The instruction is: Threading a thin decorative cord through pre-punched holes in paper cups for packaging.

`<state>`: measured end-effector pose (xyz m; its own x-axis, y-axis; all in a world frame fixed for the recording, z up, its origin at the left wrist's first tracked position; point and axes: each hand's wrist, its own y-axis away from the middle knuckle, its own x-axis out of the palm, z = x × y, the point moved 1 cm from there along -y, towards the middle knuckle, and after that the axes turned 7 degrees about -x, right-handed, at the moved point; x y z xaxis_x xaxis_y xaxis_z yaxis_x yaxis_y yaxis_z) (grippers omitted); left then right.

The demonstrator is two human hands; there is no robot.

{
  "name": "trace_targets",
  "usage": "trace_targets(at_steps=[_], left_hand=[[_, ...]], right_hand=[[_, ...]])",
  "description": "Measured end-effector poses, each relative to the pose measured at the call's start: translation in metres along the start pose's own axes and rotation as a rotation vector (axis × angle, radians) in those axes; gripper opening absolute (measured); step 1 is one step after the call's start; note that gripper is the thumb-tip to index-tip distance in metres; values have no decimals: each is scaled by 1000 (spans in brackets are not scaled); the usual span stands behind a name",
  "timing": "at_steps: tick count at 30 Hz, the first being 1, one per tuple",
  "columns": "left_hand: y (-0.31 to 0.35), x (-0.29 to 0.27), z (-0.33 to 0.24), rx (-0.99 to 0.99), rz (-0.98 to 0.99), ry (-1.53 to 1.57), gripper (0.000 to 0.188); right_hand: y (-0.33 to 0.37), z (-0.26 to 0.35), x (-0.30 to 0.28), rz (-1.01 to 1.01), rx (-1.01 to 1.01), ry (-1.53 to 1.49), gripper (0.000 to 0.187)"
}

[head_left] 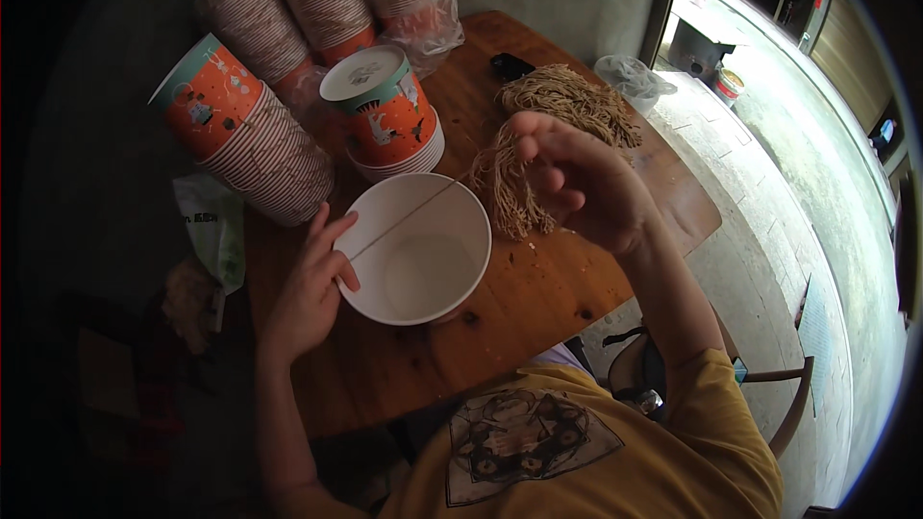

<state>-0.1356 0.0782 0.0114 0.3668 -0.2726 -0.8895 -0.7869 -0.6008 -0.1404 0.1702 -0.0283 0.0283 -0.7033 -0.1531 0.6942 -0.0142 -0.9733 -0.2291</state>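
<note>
A paper bucket (413,274), white inside, sits on the table with its mouth toward me. My left hand (312,279) grips its left rim, fingertips over the edge. A thin brown string (399,221) is stretched straight across the mouth, from near my left fingers up toward my right hand (586,178). That hand is raised right of the bucket, fingers curled, thumb and index apparently pinching the string's far end; the exact grip is hard to see. Behind it lies a bundle of brown strings (567,106), with more loose strands (510,192) spilling toward the bucket.
Upside-down orange and teal paper buckets (389,125) stand behind, with a leaning stack (245,135) at left. Plastic-wrapped stacks (322,0) rest against the wall. A clear plastic bag (635,77) lies at the wooden table's (385,375) far right edge. A chair (793,404) stands at right.
</note>
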Motion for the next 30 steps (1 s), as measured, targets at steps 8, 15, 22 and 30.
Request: trace_targets(at_steps=[8, 15, 22, 30], left_hand=[[-17, 5, 31, 55, -87, 107, 21], [-28, 7, 52, 57, -90, 200, 20], [-32, 10, 57, 40, -77, 242, 22], [-29, 5, 42, 5, -69, 216, 24]], right_hand=[[17, 4, -47, 208, -146, -354, 33], [34, 2, -53, -6, -275, -28, 13], [15, -2, -42, -98, -446, -261, 20], [17, -18, -36, -116, -349, 78, 21]])
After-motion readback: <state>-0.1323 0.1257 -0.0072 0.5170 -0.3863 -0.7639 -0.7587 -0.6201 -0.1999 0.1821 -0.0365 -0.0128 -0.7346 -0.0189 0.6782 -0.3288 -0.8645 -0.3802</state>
